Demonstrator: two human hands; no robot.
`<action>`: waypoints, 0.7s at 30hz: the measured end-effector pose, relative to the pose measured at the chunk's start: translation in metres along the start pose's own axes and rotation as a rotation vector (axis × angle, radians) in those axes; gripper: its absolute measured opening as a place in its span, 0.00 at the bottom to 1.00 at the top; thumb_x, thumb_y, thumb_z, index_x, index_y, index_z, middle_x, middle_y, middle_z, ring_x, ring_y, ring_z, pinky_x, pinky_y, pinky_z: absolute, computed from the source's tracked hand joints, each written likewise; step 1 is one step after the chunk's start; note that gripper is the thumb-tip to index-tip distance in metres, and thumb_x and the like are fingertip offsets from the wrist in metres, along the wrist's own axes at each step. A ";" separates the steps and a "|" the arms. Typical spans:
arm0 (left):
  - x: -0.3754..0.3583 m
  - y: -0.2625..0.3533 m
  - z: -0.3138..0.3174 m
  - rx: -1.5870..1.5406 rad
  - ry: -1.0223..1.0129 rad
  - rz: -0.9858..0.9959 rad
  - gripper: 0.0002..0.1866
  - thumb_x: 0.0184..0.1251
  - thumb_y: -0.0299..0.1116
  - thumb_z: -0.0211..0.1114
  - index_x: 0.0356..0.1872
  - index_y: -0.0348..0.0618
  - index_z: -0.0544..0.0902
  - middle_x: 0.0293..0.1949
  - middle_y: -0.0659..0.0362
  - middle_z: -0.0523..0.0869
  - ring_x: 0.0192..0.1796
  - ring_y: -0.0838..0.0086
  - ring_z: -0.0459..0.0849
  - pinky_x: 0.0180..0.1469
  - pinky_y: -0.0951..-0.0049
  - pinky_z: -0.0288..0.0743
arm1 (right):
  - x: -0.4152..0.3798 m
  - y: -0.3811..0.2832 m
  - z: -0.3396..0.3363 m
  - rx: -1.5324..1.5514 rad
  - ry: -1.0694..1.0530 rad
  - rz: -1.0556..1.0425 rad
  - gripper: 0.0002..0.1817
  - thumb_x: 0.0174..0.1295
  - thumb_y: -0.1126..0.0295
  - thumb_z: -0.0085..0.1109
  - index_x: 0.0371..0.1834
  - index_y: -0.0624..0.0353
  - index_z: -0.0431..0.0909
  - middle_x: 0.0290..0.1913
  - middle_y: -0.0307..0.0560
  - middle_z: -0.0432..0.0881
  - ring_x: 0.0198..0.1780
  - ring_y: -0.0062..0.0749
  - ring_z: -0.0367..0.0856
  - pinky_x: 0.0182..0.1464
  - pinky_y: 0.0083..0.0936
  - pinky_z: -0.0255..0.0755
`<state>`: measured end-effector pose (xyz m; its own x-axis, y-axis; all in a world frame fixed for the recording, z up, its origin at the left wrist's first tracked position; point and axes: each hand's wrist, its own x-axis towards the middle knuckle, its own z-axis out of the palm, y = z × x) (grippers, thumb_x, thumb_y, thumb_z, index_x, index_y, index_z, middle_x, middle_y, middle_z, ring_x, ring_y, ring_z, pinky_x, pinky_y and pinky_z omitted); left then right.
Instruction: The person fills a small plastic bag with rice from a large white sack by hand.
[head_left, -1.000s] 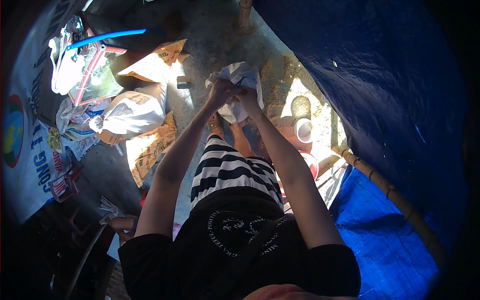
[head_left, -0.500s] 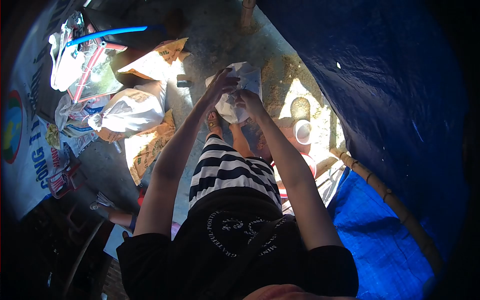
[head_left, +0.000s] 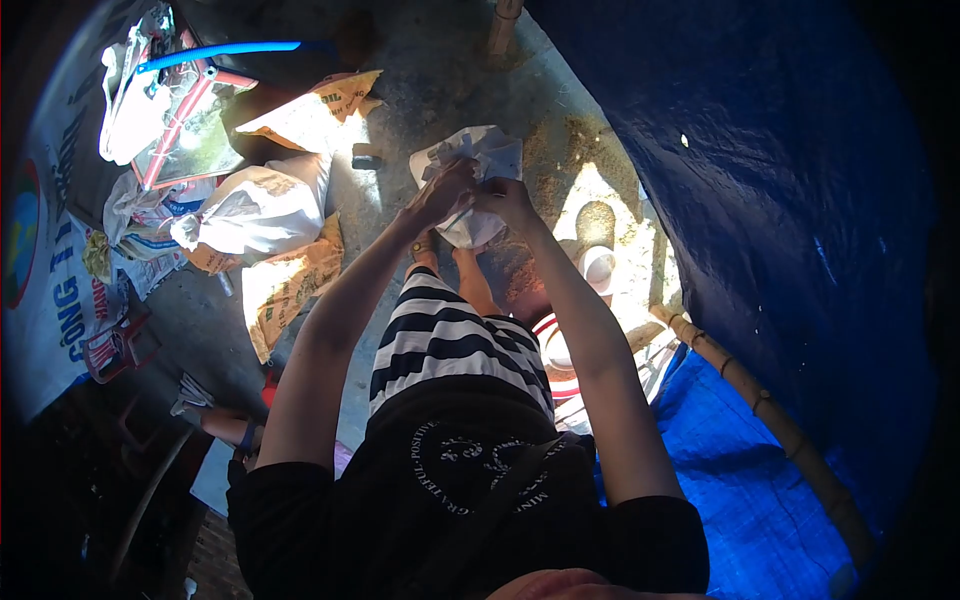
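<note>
A white sack (head_left: 495, 153) stands on the floor just in front of my feet. My left hand (head_left: 446, 190) is over its upper left part, with the fingers bent toward the middle. From the right, my right hand (head_left: 503, 197) meets it with fingers pressed together. Both hands are close together over the top of the sack. What lies between the fingertips is too small to make out.
A tied white sack (head_left: 265, 210) lies left, between orange-and-white sacks (head_left: 285, 290). Further left are a red-framed panel (head_left: 190, 130) and a blue tube (head_left: 220, 50). A blue tarp (head_left: 770, 180), bamboo pole (head_left: 770, 400) and white container (head_left: 598, 268) are right. A person's leg (head_left: 225, 425) shows lower left.
My hands have come closer together, and their spread fingers have closed in over the sack. The view has shifted slightly.
</note>
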<state>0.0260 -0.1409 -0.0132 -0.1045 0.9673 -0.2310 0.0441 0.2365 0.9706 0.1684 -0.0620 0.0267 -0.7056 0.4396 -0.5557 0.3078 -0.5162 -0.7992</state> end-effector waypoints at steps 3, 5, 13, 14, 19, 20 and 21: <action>0.001 0.018 -0.008 0.489 -0.069 0.136 0.08 0.42 0.20 0.61 0.27 0.37 0.77 0.46 0.51 0.72 0.52 0.64 0.69 0.51 0.68 0.65 | -0.001 -0.001 0.011 -0.186 0.126 -0.056 0.09 0.50 0.72 0.55 0.31 0.66 0.72 0.30 0.45 0.75 0.27 0.24 0.76 0.34 0.19 0.72; 0.000 0.024 -0.011 0.502 -0.082 0.148 0.07 0.42 0.21 0.61 0.27 0.37 0.77 0.47 0.50 0.72 0.52 0.63 0.69 0.51 0.68 0.65 | 0.006 0.011 0.012 -0.364 0.129 -0.078 0.09 0.51 0.71 0.53 0.32 0.65 0.71 0.30 0.45 0.74 0.29 0.26 0.76 0.33 0.20 0.72; -0.004 0.039 -0.010 0.526 -0.068 0.123 0.08 0.46 0.24 0.54 0.29 0.32 0.77 0.49 0.48 0.70 0.50 0.60 0.71 0.50 0.69 0.66 | -0.001 0.026 0.019 -1.183 0.198 -0.364 0.10 0.54 0.71 0.44 0.40 0.57 0.61 0.38 0.53 0.67 0.36 0.49 0.74 0.34 0.38 0.70; -0.005 0.042 -0.009 0.556 -0.066 0.161 0.08 0.47 0.24 0.53 0.29 0.32 0.77 0.49 0.47 0.69 0.50 0.61 0.71 0.50 0.68 0.66 | -0.005 0.024 0.022 -1.147 0.233 -0.396 0.10 0.53 0.72 0.43 0.40 0.58 0.62 0.36 0.51 0.67 0.38 0.45 0.72 0.32 0.34 0.70; -0.005 0.036 -0.003 0.541 0.012 0.188 0.09 0.50 0.25 0.53 0.30 0.33 0.78 0.50 0.49 0.69 0.49 0.62 0.72 0.50 0.68 0.66 | -0.016 0.007 0.035 -0.999 0.324 -0.466 0.07 0.54 0.72 0.44 0.35 0.60 0.64 0.33 0.52 0.65 0.35 0.46 0.70 0.30 0.34 0.68; -0.006 0.034 -0.005 0.369 0.051 0.119 0.08 0.50 0.26 0.54 0.30 0.34 0.78 0.49 0.50 0.70 0.48 0.62 0.72 0.49 0.69 0.66 | -0.017 0.003 0.036 -0.969 0.361 -0.469 0.07 0.54 0.71 0.44 0.35 0.59 0.63 0.35 0.52 0.65 0.34 0.48 0.71 0.30 0.36 0.67; -0.007 0.033 -0.006 0.196 0.088 0.050 0.08 0.50 0.27 0.55 0.30 0.35 0.79 0.49 0.51 0.71 0.48 0.63 0.73 0.49 0.69 0.67 | -0.018 0.001 0.036 -0.938 0.398 -0.471 0.07 0.55 0.70 0.45 0.35 0.58 0.62 0.36 0.52 0.65 0.34 0.50 0.71 0.30 0.39 0.66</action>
<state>0.0223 -0.1407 0.0204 -0.1831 0.9687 -0.1678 0.2429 0.2100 0.9470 0.1585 -0.0969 0.0436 -0.6760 0.7351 -0.0517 0.5413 0.4477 -0.7117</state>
